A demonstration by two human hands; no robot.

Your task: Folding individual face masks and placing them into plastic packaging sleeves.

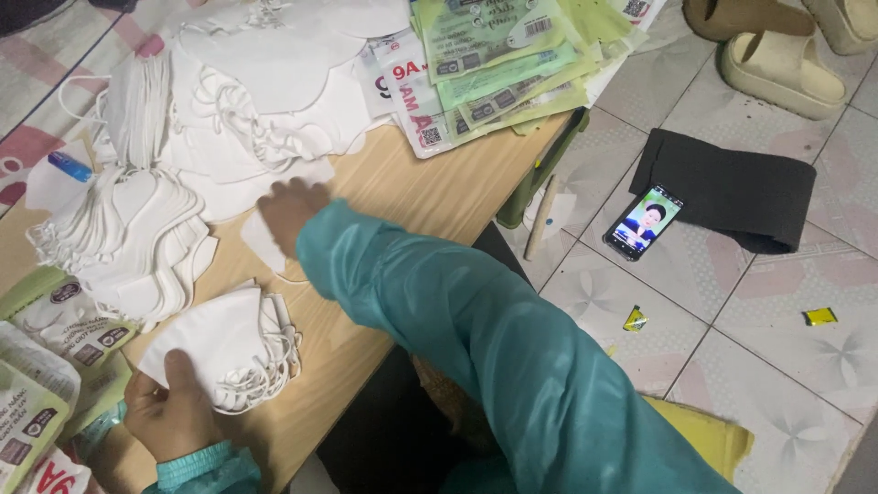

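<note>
My left hand grips a small stack of folded white face masks at the near edge of the low wooden table. My right hand, in a teal sleeve, reaches across the table and presses on a single white mask beside a large spread of loose white masks. Another fanned pile of masks lies to the left of that hand.
Green and white flat packaging bags are stacked at the table's far end, more bags at the near left. On the tiled floor lie a lit phone, a black cloth, beige sandals and small yellow wrappers.
</note>
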